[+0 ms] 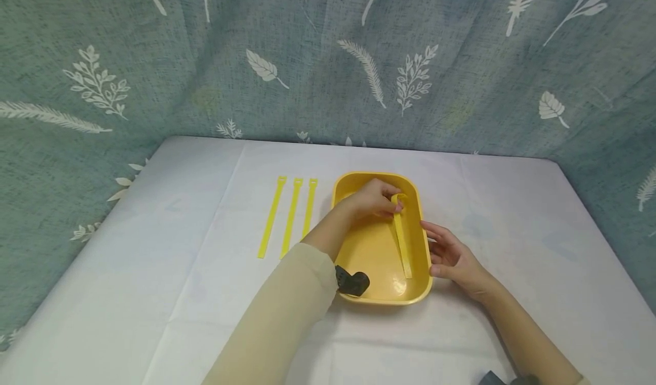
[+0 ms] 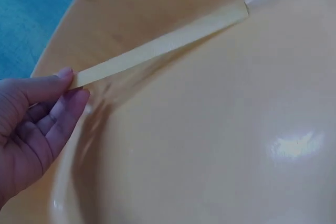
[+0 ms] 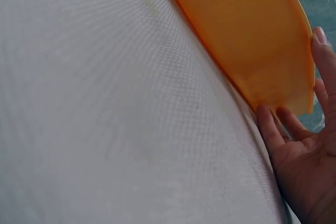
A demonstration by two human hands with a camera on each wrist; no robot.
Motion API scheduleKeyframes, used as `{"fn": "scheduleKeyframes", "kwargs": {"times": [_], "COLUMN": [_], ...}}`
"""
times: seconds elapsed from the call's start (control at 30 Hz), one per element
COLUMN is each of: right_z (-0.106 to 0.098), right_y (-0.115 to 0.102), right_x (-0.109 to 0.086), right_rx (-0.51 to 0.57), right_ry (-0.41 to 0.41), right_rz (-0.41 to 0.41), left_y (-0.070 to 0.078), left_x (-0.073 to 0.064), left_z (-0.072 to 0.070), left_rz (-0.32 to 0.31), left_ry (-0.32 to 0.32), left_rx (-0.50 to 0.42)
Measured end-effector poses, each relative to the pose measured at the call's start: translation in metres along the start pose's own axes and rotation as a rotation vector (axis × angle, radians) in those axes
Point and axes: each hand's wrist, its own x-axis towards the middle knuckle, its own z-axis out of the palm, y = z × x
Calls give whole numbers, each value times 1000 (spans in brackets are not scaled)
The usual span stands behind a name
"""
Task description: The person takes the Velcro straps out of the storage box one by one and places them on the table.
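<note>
A yellow plastic tray (image 1: 379, 302) stands on the table with its long side running away from me. My left hand (image 1: 376, 198) reaches into its far part and pinches a yellow strap (image 1: 402, 242) between thumb and fingers. The strap's upper end is at the fingertips, and its other end slants down toward the tray's near right corner. In the left wrist view the strap (image 2: 163, 45) stretches from the left hand (image 2: 39, 124) along the tray wall. My right hand (image 1: 456, 259) touches the tray's outer right side with spread fingers; the right wrist view shows this hand (image 3: 307, 156) beside the wall.
Three more yellow straps with slotted ends lie side by side left of the tray: a left strap (image 1: 271, 217), a middle strap (image 1: 292, 217) and a right strap (image 1: 310, 205), partly behind the left forearm. A white cloth (image 1: 205, 316) covers the table. A leaf-patterned curtain (image 1: 318, 60) hangs behind.
</note>
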Motion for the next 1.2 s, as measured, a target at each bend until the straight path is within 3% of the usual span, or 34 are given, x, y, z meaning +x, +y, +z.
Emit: {"fn": "scheduleKeyframes", "kwargs": {"times": [0.17, 0.33, 0.5, 0.73, 1.03, 1.2], "right_z": [1, 2, 0, 0, -1, 0], "right_y": [0, -1, 0, -1, 1, 1], "right_x": [0, 3, 5, 2, 1, 1], "right_rx": [-3, 7, 12, 35, 39, 40], "right_ry": [-6, -4, -18, -14, -22, -21], "right_rz": [8, 9, -25, -32, -53, -53], "left_y": [4, 7, 10, 12, 17, 23], "left_x": [-6, -11, -13, -15, -22, -29], "left_z": [-4, -10, -15, -19, -27, -34], "left_rz": [-11, 46, 94, 94, 197, 224], "left_ry": [-48, -105, -79, -85, -39, -60], "left_rx": [-18, -24, -54, -198, -250, -257]}}
